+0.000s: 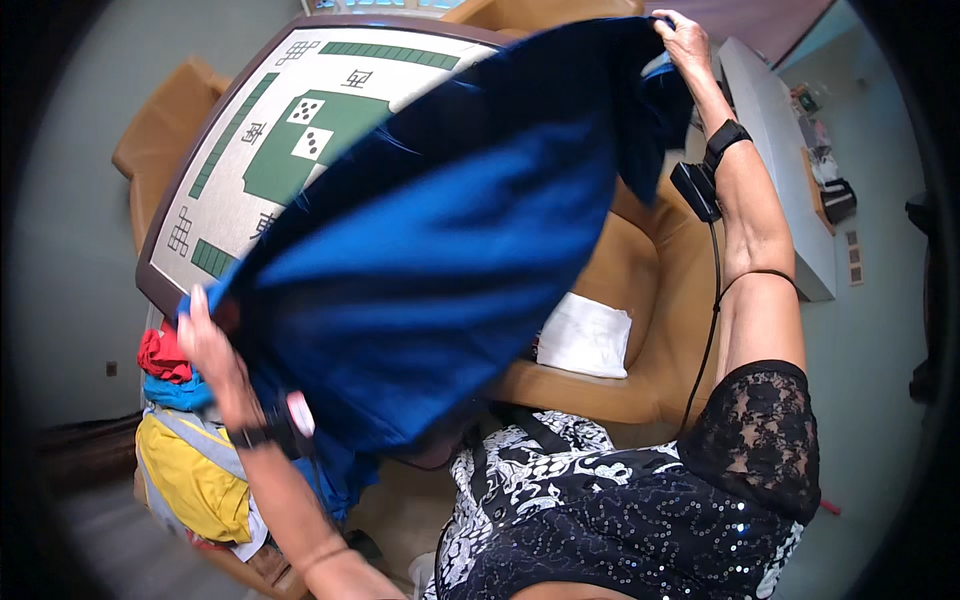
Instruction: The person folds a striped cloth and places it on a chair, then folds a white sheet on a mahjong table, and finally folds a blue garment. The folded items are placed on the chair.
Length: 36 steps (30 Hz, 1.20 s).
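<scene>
A large blue cloth garment (440,270), its exact kind unclear, is stretched in the air between my two hands. My right hand (686,45) pinches its far right corner, high up and with the arm reaching forward. At the lower left, my left hand (208,345) grips the opposite edge, slightly blurred by motion. The cloth hangs in a broad sheet with soft folds, and loose threads show along its far edge. It covers the near right part of the table. Part of the cloth droops below my right hand.
A mahjong table (225,160) with a printed top stands beyond the cloth. A folded white cloth (585,337) lies on a tan chair (640,260). Yellow clothing (200,470), red clothing (163,355) and other garments are piled at the left. A white counter (770,170) runs along the right.
</scene>
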Motion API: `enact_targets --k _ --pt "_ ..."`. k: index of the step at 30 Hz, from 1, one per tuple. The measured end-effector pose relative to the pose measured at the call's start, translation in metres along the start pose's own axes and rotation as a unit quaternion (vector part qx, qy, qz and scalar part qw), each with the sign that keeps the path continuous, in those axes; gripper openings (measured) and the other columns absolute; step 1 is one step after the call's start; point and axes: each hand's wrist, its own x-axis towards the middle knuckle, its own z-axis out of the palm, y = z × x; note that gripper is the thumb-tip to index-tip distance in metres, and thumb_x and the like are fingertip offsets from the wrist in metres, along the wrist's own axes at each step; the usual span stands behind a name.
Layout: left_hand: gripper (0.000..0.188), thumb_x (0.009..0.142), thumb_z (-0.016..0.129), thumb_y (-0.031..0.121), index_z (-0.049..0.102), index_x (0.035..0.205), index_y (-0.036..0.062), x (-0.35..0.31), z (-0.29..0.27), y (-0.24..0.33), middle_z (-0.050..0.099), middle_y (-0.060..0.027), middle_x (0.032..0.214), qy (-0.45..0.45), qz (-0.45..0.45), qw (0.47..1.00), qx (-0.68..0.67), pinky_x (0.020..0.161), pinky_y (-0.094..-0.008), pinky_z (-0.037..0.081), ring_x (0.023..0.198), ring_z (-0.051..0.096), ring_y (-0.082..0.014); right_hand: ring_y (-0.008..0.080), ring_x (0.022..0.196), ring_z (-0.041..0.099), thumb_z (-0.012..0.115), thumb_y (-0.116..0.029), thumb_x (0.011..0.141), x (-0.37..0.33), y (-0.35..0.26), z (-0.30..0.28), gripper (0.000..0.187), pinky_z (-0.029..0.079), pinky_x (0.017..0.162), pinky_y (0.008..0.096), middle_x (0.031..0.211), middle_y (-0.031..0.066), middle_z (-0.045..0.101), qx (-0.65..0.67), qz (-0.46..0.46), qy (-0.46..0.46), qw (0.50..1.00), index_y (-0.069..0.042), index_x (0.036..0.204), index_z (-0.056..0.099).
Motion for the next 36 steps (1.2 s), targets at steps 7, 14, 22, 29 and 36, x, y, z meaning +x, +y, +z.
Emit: enact_targets --k 7,14,22,29,36 --pt "0.059 0.087 0.054 0.034 0.033 0.134 0.0046 0.001 0.010 -0.044 0.054 -0.0135 0.118 -0.171 -0.107 0.964 0.172 0.086 -0.0327 0.042 0.105 0.053 -0.0211 0.0079 0.062 0.057 0.062 -0.022 0.079 -0.066 0.006 0.007 0.023 0.044 0.058 0.0217 0.068 0.0026 0.063 0.224 0.124 -0.009 0.967 -0.006 0.095 0.066" --pt "0.031 0.082 0.059 0.014 0.056 0.109 -0.0023 -0.066 -0.106 -0.096 0.059 -0.0107 0.106 -0.011 -0.041 0.950 0.311 0.086 -0.0308 0.042 0.094 0.055 -0.0187 0.0076 0.058 0.052 0.058 -0.025 0.085 -0.105 -0.048 0.017 0.021 0.042 0.056 0.0229 0.066 0.0006 0.058 0.222 0.080 -0.170 0.957 -0.006 0.091 0.066" --pt "0.063 0.079 0.063 0.013 0.032 0.132 -0.0001 -0.174 -0.149 -0.082 0.039 -0.0183 0.131 -0.005 -0.237 0.963 0.126 0.092 -0.0336 0.039 0.116 0.043 -0.0278 0.0205 0.071 0.063 0.063 -0.011 0.079 -0.194 -0.121 0.037 0.012 0.048 0.063 0.0285 0.081 0.0119 0.064 0.158 -0.094 -0.284 0.941 -0.005 0.090 0.063" --pt "0.072 0.074 0.062 0.016 0.027 0.137 0.0077 -0.162 -0.110 -0.057 0.028 -0.0176 0.138 -0.047 -0.163 0.952 0.256 0.094 -0.0411 0.036 0.122 0.036 -0.0339 0.0267 0.065 0.062 0.058 -0.022 0.083 -0.197 -0.149 0.064 0.013 0.047 0.056 0.0339 0.073 0.0130 0.063 0.046 -0.014 -0.217 0.975 -0.014 0.091 0.064" --pt "0.051 0.074 0.052 0.002 0.046 0.125 0.0061 -0.114 -0.112 -0.073 0.035 -0.0179 0.133 -0.079 -0.005 0.929 0.361 0.093 -0.0411 0.037 0.122 0.035 -0.0342 0.0258 0.064 0.062 0.059 -0.023 0.082 -0.210 -0.159 0.075 0.010 0.048 0.054 0.0348 0.075 0.0076 0.065 -0.133 -0.060 -0.151 0.978 -0.016 0.086 0.064"
